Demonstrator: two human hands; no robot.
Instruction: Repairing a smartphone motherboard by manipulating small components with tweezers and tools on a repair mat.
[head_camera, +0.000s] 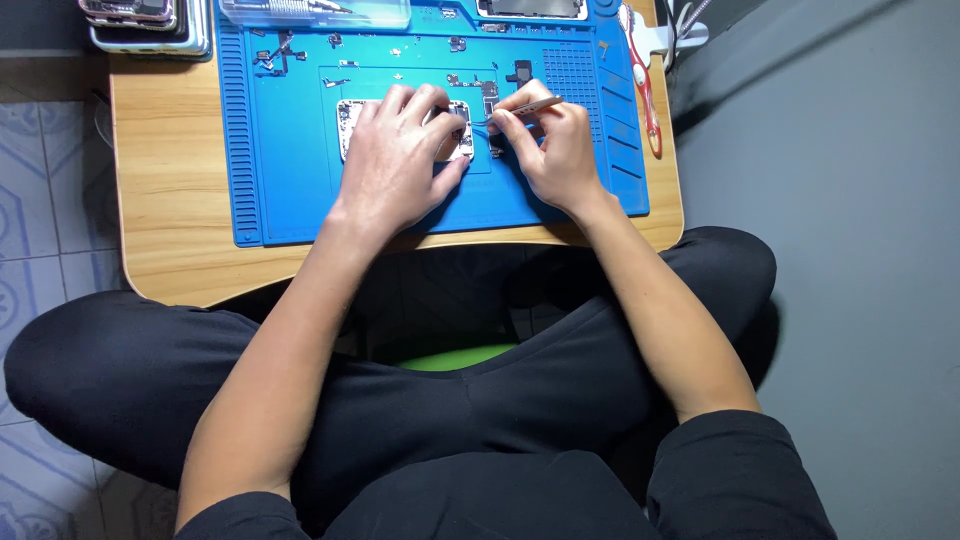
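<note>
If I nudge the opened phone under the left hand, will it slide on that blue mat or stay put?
The opened phone lies flat on the blue mat, which looks rubbery, so it probably grips rather than slides. The left hand rests on it, pinning it further. Its exposed insides look delicate; the right hand works there with tweezers.

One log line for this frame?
left hand: pressing on opened phone | right hand: holds tweezers, tips at phone edge | surface: blue mat on wooden table
</note>
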